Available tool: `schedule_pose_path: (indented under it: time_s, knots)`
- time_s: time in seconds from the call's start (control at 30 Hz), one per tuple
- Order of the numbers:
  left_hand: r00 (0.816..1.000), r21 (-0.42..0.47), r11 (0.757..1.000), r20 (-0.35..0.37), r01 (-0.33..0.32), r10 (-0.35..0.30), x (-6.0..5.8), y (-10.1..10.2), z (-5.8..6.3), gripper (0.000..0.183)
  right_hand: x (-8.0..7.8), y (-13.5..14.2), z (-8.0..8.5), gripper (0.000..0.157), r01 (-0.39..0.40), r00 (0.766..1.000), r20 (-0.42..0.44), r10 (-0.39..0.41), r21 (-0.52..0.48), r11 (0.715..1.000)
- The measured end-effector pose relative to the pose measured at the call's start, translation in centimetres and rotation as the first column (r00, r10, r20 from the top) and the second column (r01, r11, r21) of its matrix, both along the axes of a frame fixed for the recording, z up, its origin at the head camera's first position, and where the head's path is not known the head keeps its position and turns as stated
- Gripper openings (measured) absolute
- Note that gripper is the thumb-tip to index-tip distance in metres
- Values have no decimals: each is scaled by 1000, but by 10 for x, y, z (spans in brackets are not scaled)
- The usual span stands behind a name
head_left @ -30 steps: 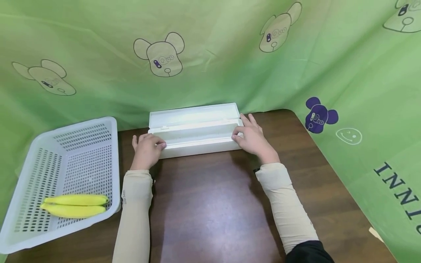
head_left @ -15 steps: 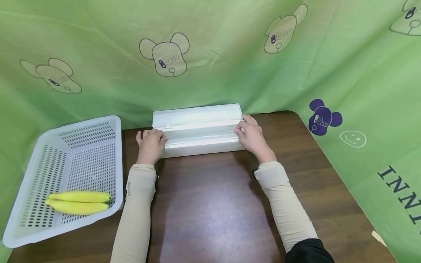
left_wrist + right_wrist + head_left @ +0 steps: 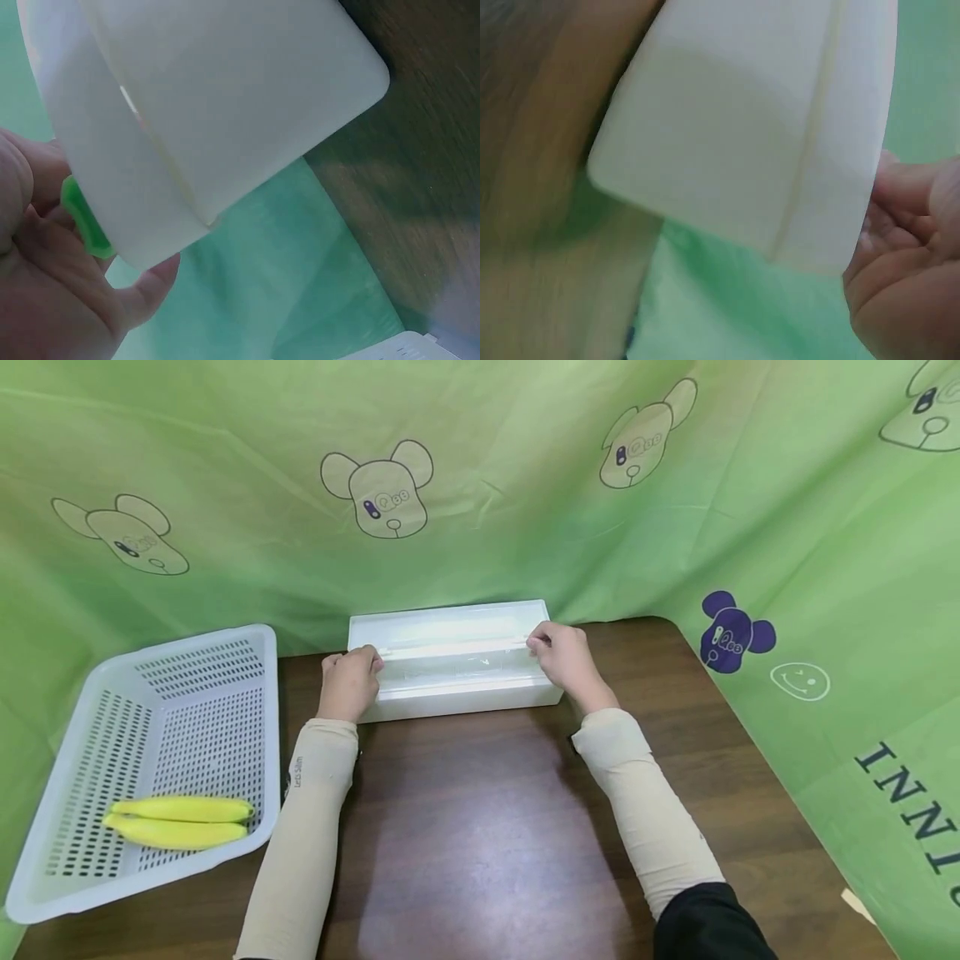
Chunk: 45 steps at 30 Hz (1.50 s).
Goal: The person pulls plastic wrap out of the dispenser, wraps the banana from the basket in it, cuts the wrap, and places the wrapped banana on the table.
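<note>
A long white box (image 3: 465,697) stands at the back of the table, its lid (image 3: 450,622) tipped back against the curtain. Something clear and glossy, like a plastic sheet (image 3: 476,665), shows glints across the opening. At the box's left end, my left hand (image 3: 349,683) has its fingers curled over the top and seems to pinch the sheet's edge. A small bright green piece (image 3: 84,219) shows beside those fingers in the left wrist view. My right hand (image 3: 566,662) pinches at the right end, near the hinge line; its fingertips are partly hidden behind the box in the right wrist view.
On the left stands a pale perforated plastic basket (image 3: 272,727) with two yellow bananas (image 3: 180,822) in it. A green printed curtain (image 3: 495,527) borders the brown wooden table (image 3: 465,827) at the back and right.
Both hands have moved from the box's front rim back toward its hinge line. Glints and creases now show over the opening. The box and basket have stayed in place.
</note>
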<state>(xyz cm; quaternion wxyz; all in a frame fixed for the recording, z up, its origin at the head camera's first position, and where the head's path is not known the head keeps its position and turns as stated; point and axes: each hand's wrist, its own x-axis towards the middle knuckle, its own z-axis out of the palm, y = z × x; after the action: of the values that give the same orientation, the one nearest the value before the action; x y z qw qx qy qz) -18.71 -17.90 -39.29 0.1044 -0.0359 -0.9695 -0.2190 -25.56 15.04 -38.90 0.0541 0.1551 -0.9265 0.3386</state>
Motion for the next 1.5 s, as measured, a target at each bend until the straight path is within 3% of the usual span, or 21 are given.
schedule_pose_path:
  time_s: [0.2, 0.37, 0.53, 0.67, 0.93, 1.17, 1.4, 1.5]
  knots:
    - [1000, 29, 1000, -7, 8, -8, -1, -6, -5, 13, -4, -2, 4, 14, 42, 983, 180, -24, -94, 995]
    - [998, 95, 995, 63, 11, -17, 3, -8, -7, 13, 2, -4, 5, 11, 51, 979, 201, -28, -110, 993]
    - [990, 146, 989, 135, 26, -46, 6, -9, -7, 13, 6, -7, 4, 15, -58, 990, 133, 54, 24, 998]
    - [990, 171, 984, 125, 37, -59, 3, -9, -4, 8, 6, -10, 4, 17, -129, 991, 56, 123, 112, 985]
    - [997, 13, 998, 43, 63, -63, -6, -7, -5, 19, 8, -19, -3, 9, -81, 990, -86, 107, 265, 961]
    - [996, -118, 992, -63, 54, -62, -7, -8, -4, 13, 7, -19, -7, 13, -24, 983, -174, 59, 197, 980]
    - [999, -77, 997, 41, 14, -11, -13, -8, 6, 11, 2, -14, -6, 10, -7, 991, -132, 26, 142, 990]
    - [999, -84, 996, 53, 6, -2, -15, -9, 10, 12, 0, -14, -5, 8, -7, 994, -110, 21, 123, 992]
